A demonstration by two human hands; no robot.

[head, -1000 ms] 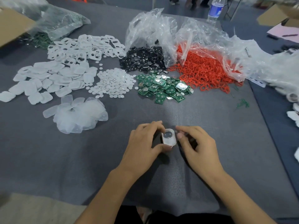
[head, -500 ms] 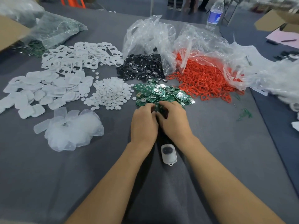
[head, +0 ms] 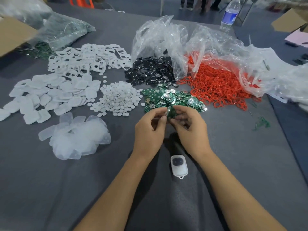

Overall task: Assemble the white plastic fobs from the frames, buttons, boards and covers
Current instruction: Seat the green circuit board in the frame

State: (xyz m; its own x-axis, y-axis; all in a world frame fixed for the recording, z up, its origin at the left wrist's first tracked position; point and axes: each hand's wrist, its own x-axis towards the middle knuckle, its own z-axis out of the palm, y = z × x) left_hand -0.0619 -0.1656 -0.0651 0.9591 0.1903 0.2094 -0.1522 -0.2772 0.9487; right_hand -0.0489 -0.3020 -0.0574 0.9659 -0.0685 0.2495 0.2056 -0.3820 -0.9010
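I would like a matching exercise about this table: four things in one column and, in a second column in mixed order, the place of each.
Things
1. green board
2. white fob
3. red rings
4. water bottle

Places
a. upright, far behind the bags
b. pinched between the left hand and the right hand
c. lying alone, nearer the person than both hands
d. spilling out of a clear bag on the right

Pairs: 1-b, 2-c, 3-d, 4-a
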